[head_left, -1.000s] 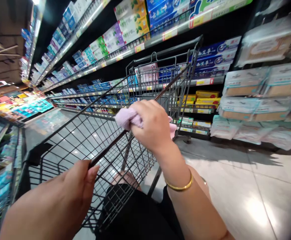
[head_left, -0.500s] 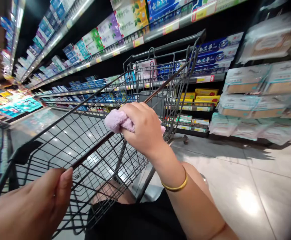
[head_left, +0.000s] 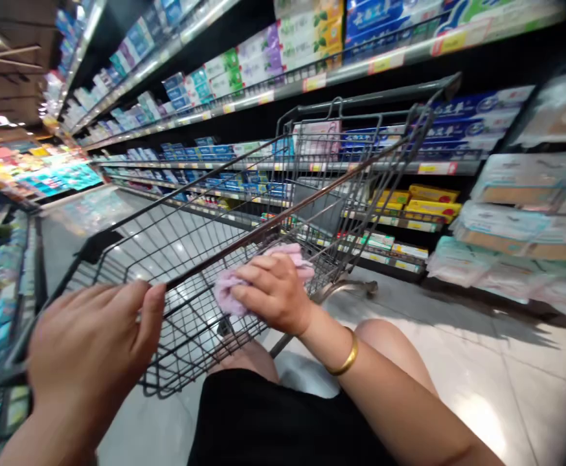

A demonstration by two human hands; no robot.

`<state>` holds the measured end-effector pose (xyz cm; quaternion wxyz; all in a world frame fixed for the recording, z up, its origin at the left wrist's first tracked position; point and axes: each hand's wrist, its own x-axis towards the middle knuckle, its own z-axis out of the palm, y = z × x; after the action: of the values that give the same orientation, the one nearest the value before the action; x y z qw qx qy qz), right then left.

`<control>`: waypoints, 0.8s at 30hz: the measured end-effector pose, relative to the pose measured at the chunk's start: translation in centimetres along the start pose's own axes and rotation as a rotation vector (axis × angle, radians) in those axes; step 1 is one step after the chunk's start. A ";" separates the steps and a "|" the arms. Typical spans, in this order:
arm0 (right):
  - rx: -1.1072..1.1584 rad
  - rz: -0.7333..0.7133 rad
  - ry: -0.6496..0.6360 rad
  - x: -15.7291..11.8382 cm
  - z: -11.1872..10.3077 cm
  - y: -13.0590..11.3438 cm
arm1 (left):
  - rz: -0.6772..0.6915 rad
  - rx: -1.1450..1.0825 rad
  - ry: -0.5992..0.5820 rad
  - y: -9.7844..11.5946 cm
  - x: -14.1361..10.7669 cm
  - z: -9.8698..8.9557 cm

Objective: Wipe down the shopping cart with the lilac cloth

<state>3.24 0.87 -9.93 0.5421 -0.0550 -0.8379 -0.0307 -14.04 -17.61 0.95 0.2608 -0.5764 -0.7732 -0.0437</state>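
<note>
Shelves (head_left: 273,96): stocked boxes (head_left: 307,32), upper frame.
Right hand (head_left: 274,291): closed on a lilac cloth (head_left: 227,298), centre, by the shopping cart (head_left: 316,208).
Left hand (head_left: 91,336): gripping the cart's rail (head_left: 263,226), lower left.
Floor (head_left: 458,369): pale, lower right.

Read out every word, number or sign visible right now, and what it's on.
"艾草", apparently, partly blurred: stacked blue cardboard boxes at right.
Yellow-and-red shelf tags: too blurred.
Yellow cardboard boxes, clear plastic packets: too blurred.
Other shelf print: too small or blurred.
Dark metal wire cart, lilac fuzzy cloth: none visible.
</note>
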 end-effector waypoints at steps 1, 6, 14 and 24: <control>0.012 -0.019 0.071 0.0 0.1 0.3 | 0.018 0.099 0.022 0.9 0.7 -0.7; 0.042 0.213 0.225 -0.2 1.8 -0.1 | -0.019 -0.102 0.049 3.7 5.0 -1.5; 0.036 0.072 0.066 -0.9 3.5 -1.9 | -0.001 0.113 0.122 5.8 6.0 1.7; -0.005 -0.063 0.054 -4.1 6.7 -4.0 | -0.065 0.117 0.179 5.4 5.8 2.8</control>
<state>-1.68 -2.58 -16.38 0.5631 -0.0291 -0.8243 -0.0512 -11.25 -9.72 -0.13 0.3605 -0.5286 -0.7663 -0.0581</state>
